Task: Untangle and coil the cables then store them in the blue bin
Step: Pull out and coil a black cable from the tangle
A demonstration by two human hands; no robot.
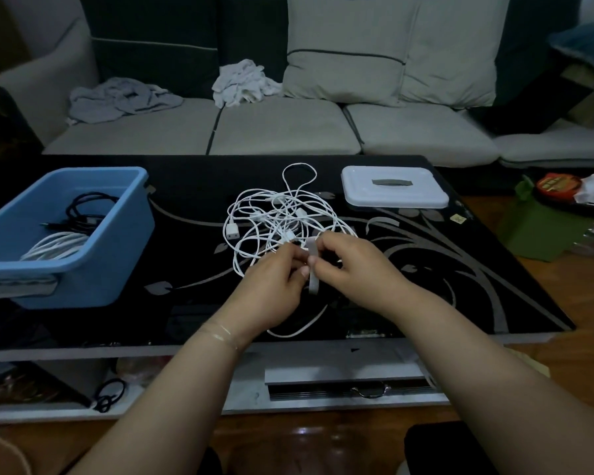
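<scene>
Both hands' fingers (304, 269) pinched on what looks like a grey strap (312, 269) amid white cables (271, 217).

Glossy black glass tabletop (426, 296), smooth plastic blue bin (124, 241) and white lid (395, 197), rubbery white cables (275, 214).

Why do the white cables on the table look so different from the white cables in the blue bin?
The white cables on the table lie in a loose tangle, loops spread wide; the white cables in the bin are wound into a neat bundle. The table ones are still being worked on, with both hands, left and right, pinching a pale strap beside them; the bin ones lie untouched in the blue bin. Both are thin and white.
</scene>
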